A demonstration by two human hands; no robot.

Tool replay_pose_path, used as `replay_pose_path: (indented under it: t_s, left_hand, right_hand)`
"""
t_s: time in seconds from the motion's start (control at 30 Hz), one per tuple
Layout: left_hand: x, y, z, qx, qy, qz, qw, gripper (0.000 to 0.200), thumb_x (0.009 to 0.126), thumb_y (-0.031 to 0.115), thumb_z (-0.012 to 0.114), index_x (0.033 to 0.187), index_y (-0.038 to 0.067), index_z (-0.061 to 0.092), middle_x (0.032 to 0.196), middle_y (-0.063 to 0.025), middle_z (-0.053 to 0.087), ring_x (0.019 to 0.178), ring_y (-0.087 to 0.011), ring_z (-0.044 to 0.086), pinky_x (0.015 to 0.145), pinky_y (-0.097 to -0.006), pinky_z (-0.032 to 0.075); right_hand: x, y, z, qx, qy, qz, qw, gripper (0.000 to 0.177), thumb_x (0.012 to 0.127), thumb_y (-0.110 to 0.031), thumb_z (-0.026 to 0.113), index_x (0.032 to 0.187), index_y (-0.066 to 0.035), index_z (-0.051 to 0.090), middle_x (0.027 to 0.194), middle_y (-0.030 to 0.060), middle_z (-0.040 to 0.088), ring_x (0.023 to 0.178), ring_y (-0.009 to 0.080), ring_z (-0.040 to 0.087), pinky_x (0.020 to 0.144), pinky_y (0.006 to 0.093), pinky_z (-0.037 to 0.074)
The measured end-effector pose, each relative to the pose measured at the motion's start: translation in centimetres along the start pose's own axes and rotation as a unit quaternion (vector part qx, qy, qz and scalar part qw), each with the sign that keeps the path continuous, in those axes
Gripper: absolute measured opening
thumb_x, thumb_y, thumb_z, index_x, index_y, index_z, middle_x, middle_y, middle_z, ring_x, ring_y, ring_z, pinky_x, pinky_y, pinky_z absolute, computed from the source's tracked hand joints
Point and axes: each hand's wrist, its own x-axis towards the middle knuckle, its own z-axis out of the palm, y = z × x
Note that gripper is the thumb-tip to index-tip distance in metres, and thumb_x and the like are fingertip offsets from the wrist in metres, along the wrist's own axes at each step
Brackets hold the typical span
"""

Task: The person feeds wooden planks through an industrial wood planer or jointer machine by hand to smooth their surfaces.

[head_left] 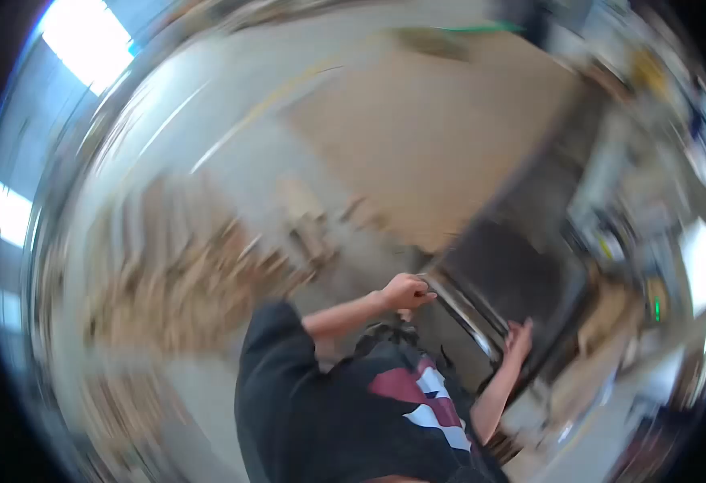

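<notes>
My left hand (406, 293) is closed, fingers curled, at the near left end of a shiny metal rail (467, 315). What it holds, if anything, is hidden. My right hand (519, 338) is by the rail's other end, over the edge of a dark flat surface (506, 270). Its fingers look stretched and slightly apart, with nothing visible in them. Blur hides whether either hand touches the rail. Beyond the dark surface lies a large brown board (441, 129).
A heap of wood pieces (184, 282) lies on the grey floor to the left. Blurred equipment with a small green light (656, 309) stands on the right. A yellow floor line (276, 101) runs past the board.
</notes>
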Motion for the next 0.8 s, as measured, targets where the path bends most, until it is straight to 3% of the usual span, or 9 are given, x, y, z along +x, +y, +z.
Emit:
replay_pose_path:
  t_s: [0.03, 0.13, 0.27, 0.37, 0.43, 0.47, 0.57, 0.67, 0.8]
  left_hand:
    - [-6.1, 1.0, -4.6, 0.066, 0.066, -0.071, 0.993, 0.039, 0.084, 0.031, 0.077, 0.059, 0.008, 0.057, 0.058, -0.0156, 0.055, 0.061, -0.0392, 0.058, 0.056, -0.0497, 0.045]
    - [-15.3, 1.4, -8.8, 0.196, 0.075, -0.173, 0.962, 0.04, 0.088, 0.036, 0.073, 0.066, 0.006, 0.061, 0.063, -0.0174, 0.059, 0.063, -0.0427, 0.058, 0.056, -0.0505, 0.045]
    - [-25.7, 6.1, -11.7, 0.177, 0.31, -0.424, 0.832, 0.044, 0.089, 0.043, 0.071, 0.073, 0.003, 0.068, 0.068, -0.0201, 0.063, 0.067, -0.0395, 0.064, 0.06, -0.0464, 0.047]
    - [-33.8, 7.0, -9.1, 0.134, 0.38, -0.554, 0.728, 0.046, 0.088, 0.045, 0.072, 0.076, 0.0, 0.069, 0.072, -0.0212, 0.065, 0.07, -0.0377, 0.066, 0.064, -0.0449, 0.049]
    - [-38.5, 7.4, -6.7, 0.077, 0.409, -0.601, 0.682, 0.046, 0.088, 0.045, 0.072, 0.079, 0.0, 0.071, 0.075, -0.0213, 0.068, 0.071, -0.0358, 0.066, 0.066, -0.0446, 0.05]
    - [-39.7, 7.4, -5.8, 0.029, 0.414, -0.628, 0.658, 0.044, 0.088, 0.044, 0.072, 0.08, 0.001, 0.072, 0.075, -0.0197, 0.069, 0.069, -0.0323, 0.067, 0.066, -0.0434, 0.05]
    - [-40.5, 7.3, -7.1, -0.039, 0.476, -0.614, 0.628, 0.044, 0.092, 0.042, 0.071, 0.076, 0.001, 0.071, 0.069, -0.0109, 0.069, 0.067, -0.0212, 0.066, 0.064, -0.039, 0.049]
    - [-39.0, 6.0, -14.9, -0.084, 0.547, -0.545, 0.63, 0.046, 0.096, 0.043, 0.067, 0.074, 0.003, 0.069, 0.068, -0.0013, 0.067, 0.067, -0.0142, 0.064, 0.063, -0.0327, 0.048]
    - [-35.0, 4.8, -29.8, -0.271, 0.725, -0.373, 0.511, 0.041, 0.1, 0.049, 0.061, 0.102, 0.009, 0.069, 0.09, 0.0003, 0.068, 0.08, -0.0113, 0.063, 0.07, -0.0285, 0.048]
  right_hand:
    - [1.8, -0.6, -1.0, 0.016, -0.063, -0.015, 0.998, 0.066, 0.101, -0.063, 0.048, 0.097, 0.0, 0.068, 0.05, -0.0037, 0.038, 0.036, 0.0075, 0.031, 0.033, 0.024, 0.022]
    - [1.8, -2.5, -1.2, -0.04, -0.03, 0.015, 0.999, 0.064, 0.101, -0.066, 0.045, 0.098, -0.005, 0.068, 0.055, -0.0035, 0.037, 0.042, 0.0082, 0.033, 0.036, 0.0259, 0.021]
    - [1.3, -2.0, -1.4, -0.051, -0.028, 0.008, 0.998, 0.064, 0.102, -0.066, 0.043, 0.098, -0.008, 0.068, 0.056, -0.0038, 0.04, 0.044, 0.009, 0.035, 0.038, 0.0257, 0.023]
    - [1.1, -1.9, -0.5, -0.022, -0.021, -0.037, 0.999, 0.064, 0.102, -0.067, 0.042, 0.098, -0.009, 0.068, 0.06, -0.0025, 0.048, 0.048, 0.0091, 0.039, 0.039, 0.0253, 0.024]
    - [0.3, -1.2, 1.0, -0.105, 0.045, -0.067, 0.991, 0.062, 0.102, -0.067, 0.043, 0.101, -0.01, 0.068, 0.067, -0.0008, 0.055, 0.05, 0.0093, 0.043, 0.04, 0.0253, 0.025]
    - [0.2, -0.4, 1.3, -0.123, 0.005, -0.077, 0.989, 0.062, 0.102, -0.066, 0.044, 0.104, -0.009, 0.067, 0.07, 0.0001, 0.059, 0.052, 0.01, 0.044, 0.041, 0.0258, 0.026]
    - [-5.4, 3.3, 7.3, -0.141, -0.054, -0.055, 0.987, 0.061, 0.1, -0.067, 0.048, 0.111, -0.009, 0.063, 0.072, 0.0013, 0.059, 0.053, 0.0098, 0.047, 0.042, 0.0244, 0.028]
    - [-9.9, 8.9, 15.2, -0.179, -0.211, 0.069, 0.958, 0.058, 0.099, -0.062, 0.054, 0.123, -0.009, 0.059, 0.084, 0.0035, 0.061, 0.064, 0.0124, 0.054, 0.046, 0.0242, 0.033]
    - [-24.1, 14.3, 30.6, -0.298, -0.397, 0.058, 0.866, 0.05, 0.098, -0.052, 0.06, 0.13, -0.014, 0.056, 0.103, 0.0067, 0.064, 0.074, 0.0181, 0.062, 0.057, 0.026, 0.044]
